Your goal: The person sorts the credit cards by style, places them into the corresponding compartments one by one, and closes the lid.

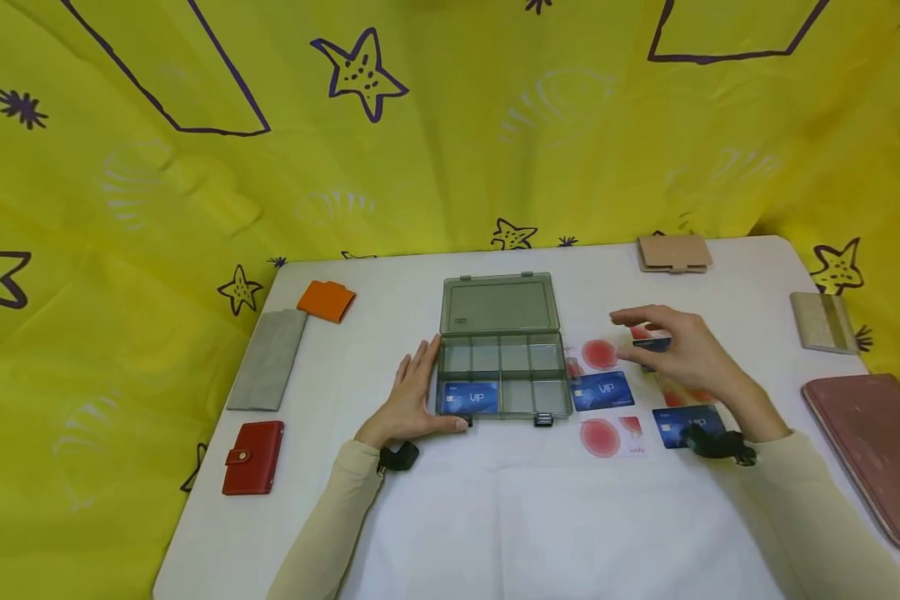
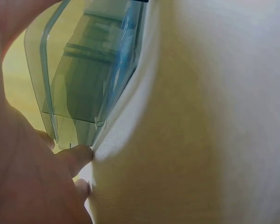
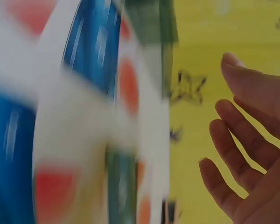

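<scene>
A see-through grey-green compartment box [image 1: 516, 400] sits mid-table, its lid [image 1: 499, 305] raised at the back. In its front left compartment lies a blue VIP card [image 1: 471, 398]. My left hand [image 1: 414, 406] rests along the box's left side, fingers straight and thumb by the front edge; in the left wrist view fingertips [image 2: 79, 156] touch the box corner. Over the loose cards right of the box hovers my right hand [image 1: 675, 346], thumb and fingers apart, holding nothing. Beneath and around it are blue VIP cards [image 1: 603, 391] and white cards with red circles [image 1: 611, 437], some partly hidden.
Along the left side lie an orange card holder [image 1: 327, 301], a grey sleeve-like piece [image 1: 267, 360] and a red snap wallet [image 1: 253, 457]. A tan wallet [image 1: 674, 253] is at the back. On the right are a beige wallet [image 1: 823, 322] and a dusty-pink case [image 1: 873, 458].
</scene>
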`<control>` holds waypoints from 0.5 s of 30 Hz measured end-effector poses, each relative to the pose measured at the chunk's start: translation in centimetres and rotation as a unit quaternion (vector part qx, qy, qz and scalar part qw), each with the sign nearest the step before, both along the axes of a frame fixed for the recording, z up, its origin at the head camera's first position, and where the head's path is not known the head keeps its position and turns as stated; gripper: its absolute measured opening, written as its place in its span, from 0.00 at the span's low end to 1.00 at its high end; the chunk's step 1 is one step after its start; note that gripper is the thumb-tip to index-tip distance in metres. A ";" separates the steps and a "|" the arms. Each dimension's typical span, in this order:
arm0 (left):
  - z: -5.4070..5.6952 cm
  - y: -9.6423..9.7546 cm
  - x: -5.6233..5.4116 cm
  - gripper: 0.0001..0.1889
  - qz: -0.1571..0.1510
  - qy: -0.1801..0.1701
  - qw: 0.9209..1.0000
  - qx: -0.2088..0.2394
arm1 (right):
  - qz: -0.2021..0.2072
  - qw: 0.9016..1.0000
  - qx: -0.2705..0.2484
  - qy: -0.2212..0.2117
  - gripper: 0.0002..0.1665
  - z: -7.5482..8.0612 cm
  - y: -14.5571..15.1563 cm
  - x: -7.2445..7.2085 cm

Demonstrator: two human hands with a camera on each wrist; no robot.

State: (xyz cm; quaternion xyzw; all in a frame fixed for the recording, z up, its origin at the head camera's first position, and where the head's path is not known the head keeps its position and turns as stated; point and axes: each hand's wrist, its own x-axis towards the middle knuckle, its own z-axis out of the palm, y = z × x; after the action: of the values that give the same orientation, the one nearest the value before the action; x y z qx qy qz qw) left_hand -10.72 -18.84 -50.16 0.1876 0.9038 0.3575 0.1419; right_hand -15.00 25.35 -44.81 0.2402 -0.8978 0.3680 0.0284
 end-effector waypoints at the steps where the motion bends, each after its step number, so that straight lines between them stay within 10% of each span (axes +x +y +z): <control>1: 0.0 0.0 0.0 0.75 0.001 0.000 1.000 0.000 | -0.011 1.000 0.011 -0.014 0.31 0.0 1.3 -0.1; 8: -0.2 -0.1 0.2 0.74 0.003 -0.005 1.000 0.014 | -0.068 0.983 0.100 -0.136 0.33 -1.2 7.7 -0.4; 15: -0.3 -0.6 0.3 0.68 0.036 -0.020 0.996 0.074 | -0.063 0.982 0.124 -0.131 0.32 -2.3 9.0 -0.2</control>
State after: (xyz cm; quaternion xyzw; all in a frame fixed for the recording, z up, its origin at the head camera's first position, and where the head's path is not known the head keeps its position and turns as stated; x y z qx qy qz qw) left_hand -10.39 -19.43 -50.48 0.1575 0.8781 0.4318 0.1328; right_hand -15.17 34.33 -47.12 0.1345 -0.9458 0.2796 -0.0964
